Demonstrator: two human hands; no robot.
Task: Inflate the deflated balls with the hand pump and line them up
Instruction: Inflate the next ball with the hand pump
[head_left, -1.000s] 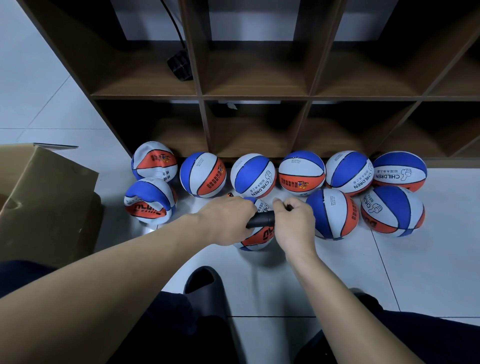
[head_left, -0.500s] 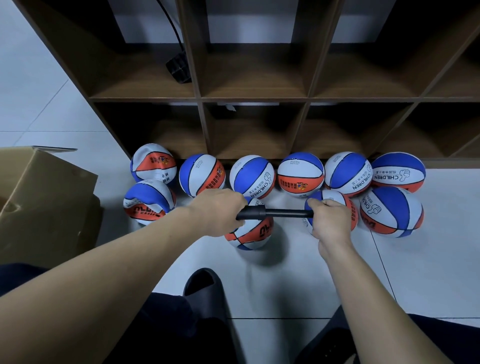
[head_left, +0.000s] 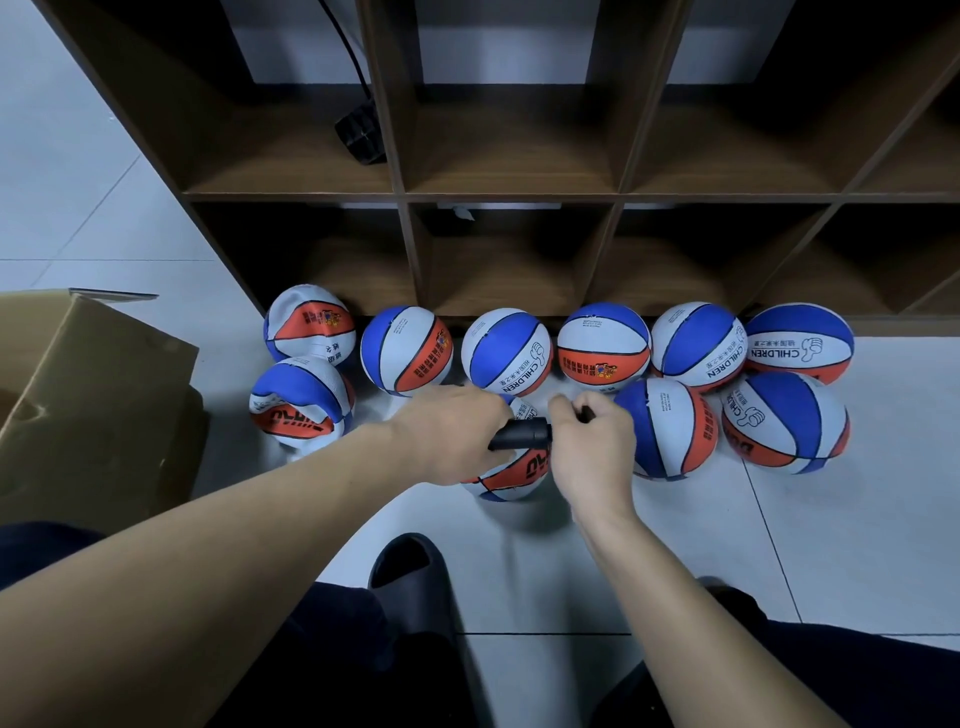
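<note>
Pale floor tiles, frame centre: left hand (head_left: 457, 441) grips the pump (head_left: 521, 435) barrel, right hand (head_left: 592, 447) clenches its handle; pump lies crosswise over the ball (head_left: 511, 470).

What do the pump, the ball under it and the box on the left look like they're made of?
Pump: seemingly black plastic, a smooth matt barrel with a soft sheen.
Ball under the pump: probably rubber, matt panels in white, blue and orange with black seams and print; its grain is too fine to tell.
Box: brown cardboard, dull, with creased walls and a folded flap.
</note>
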